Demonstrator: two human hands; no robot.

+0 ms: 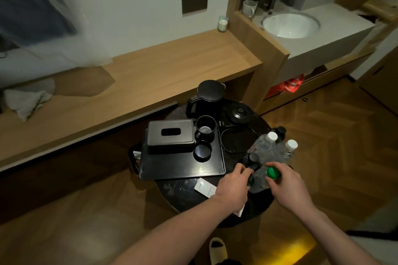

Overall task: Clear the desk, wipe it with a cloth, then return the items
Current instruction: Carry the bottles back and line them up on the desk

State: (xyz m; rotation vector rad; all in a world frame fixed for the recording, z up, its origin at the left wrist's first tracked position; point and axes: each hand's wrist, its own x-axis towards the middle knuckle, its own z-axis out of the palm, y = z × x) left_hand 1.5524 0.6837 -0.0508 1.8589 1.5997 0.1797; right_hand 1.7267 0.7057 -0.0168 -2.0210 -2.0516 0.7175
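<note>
While leaning over the round dark side table (172, 191), grips a dark-capped bottle (251, 175) with the left hand (233, 187), fingers curled round its neck. Closes the right hand (286, 185) round a green-capped bottle (273, 172), thumb and fingers wrapped just beneath the cap. Stand close together at the table's right edge, both bottles, beside two clear white-capped bottles (271, 136) and more dark-capped ones. Holds, on the black tray (183, 168) to the left, a black tissue box (170, 135), a black mug (205, 129) and a small black cup (202, 150). Sits behind the tray: a black kettle (207, 97), next to its round base (238, 112) and a round black dish (238, 141). Lies just beside the left wrist: a white packet (205, 187). Stretches beyond the table, the long wooden desk (150, 71), bearing only a crumpled grey cloth (25, 99) at its left end and a small glass jar (223, 23) at the back. Shows at far right: a white washbasin (290, 24).
</note>
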